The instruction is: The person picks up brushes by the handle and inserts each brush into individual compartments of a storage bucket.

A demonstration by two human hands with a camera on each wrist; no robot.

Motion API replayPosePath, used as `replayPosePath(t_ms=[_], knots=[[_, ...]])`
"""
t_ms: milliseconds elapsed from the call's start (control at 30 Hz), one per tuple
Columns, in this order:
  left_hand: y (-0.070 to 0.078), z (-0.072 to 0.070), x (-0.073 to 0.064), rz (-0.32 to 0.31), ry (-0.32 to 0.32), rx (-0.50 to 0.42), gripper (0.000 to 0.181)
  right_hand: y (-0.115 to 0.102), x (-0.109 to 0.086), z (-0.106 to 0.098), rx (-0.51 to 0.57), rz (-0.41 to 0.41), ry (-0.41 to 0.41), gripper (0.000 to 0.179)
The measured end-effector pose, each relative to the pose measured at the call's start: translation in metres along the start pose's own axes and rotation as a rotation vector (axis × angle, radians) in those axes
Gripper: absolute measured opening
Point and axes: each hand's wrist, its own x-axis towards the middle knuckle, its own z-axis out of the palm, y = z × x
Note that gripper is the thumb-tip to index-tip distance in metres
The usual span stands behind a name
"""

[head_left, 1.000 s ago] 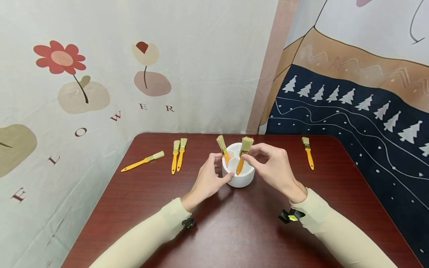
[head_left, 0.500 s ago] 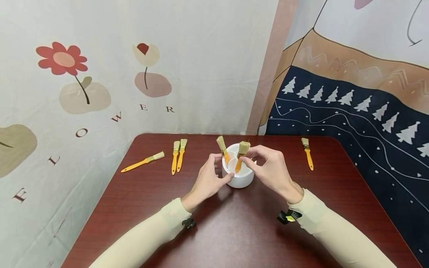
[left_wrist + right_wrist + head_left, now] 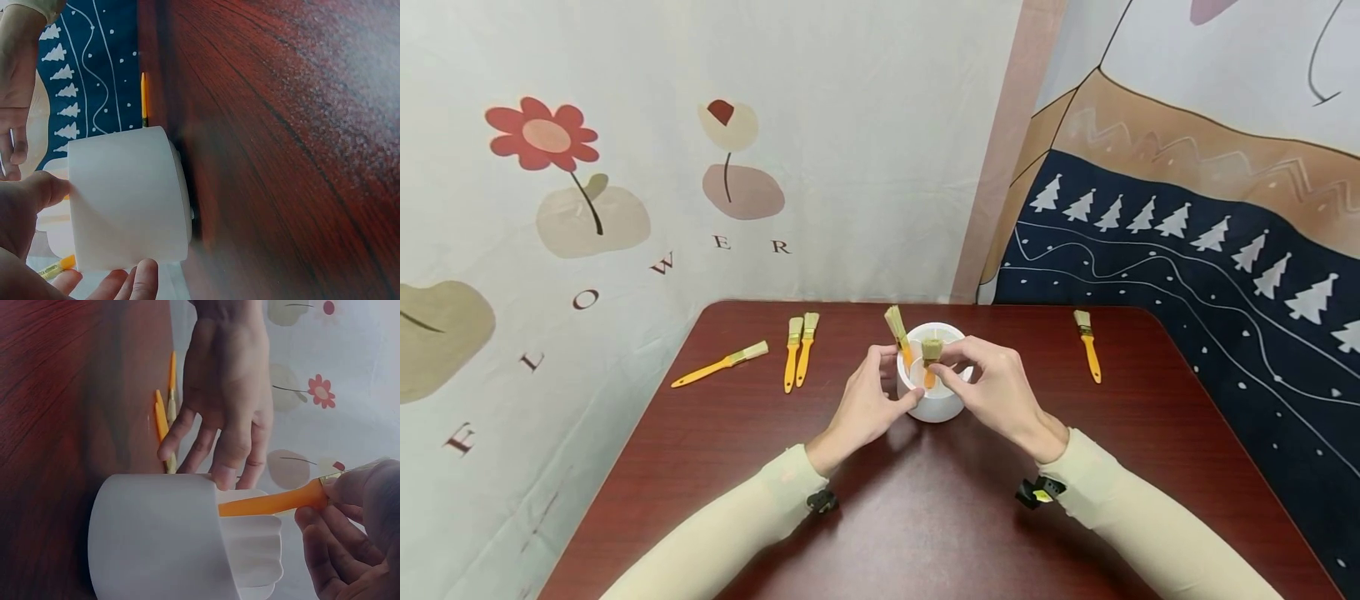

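A white round cup (image 3: 934,409) with inner dividers stands on the table in the head view. My left hand (image 3: 871,398) holds it at the left side, thumb at the rim and fingers along the wall. Pinched between my right thumb and fingers is a paintbrush (image 3: 932,351), bristles up. In the right wrist view its orange handle (image 3: 269,505) reaches past the rim into the cup; the handle's end is hidden. My right hand (image 3: 1000,392) is above the cup's right side. Another paintbrush (image 3: 895,325) leans in the cup's left part, bristles up.
Left of the cup lie a slanted paintbrush (image 3: 721,365) and two side by side, a left one (image 3: 792,357) and a right one (image 3: 807,350). One more paintbrush (image 3: 1087,346) lies at the far right. Printed curtains (image 3: 865,167) hang behind the table (image 3: 970,517).
My right hand has moved left and slightly down, lowering the paintbrush deeper into the cup and bringing it more upright. The left hand keeps its place on the cup.
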Motion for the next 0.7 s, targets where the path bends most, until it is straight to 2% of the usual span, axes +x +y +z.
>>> replayPosePath(t_ms=[467,700], knots=[[0.000,0.001,-0.001,0.002,0.006,0.002,0.069,0.007,-0.004,0.010,-0.033,-0.106,0.012,0.023],[-0.001,0.001,-0.001,-0.001,0.005,-0.007,0.069,0.006,-0.005,0.015,-0.054,-0.130,-0.002,0.023]])
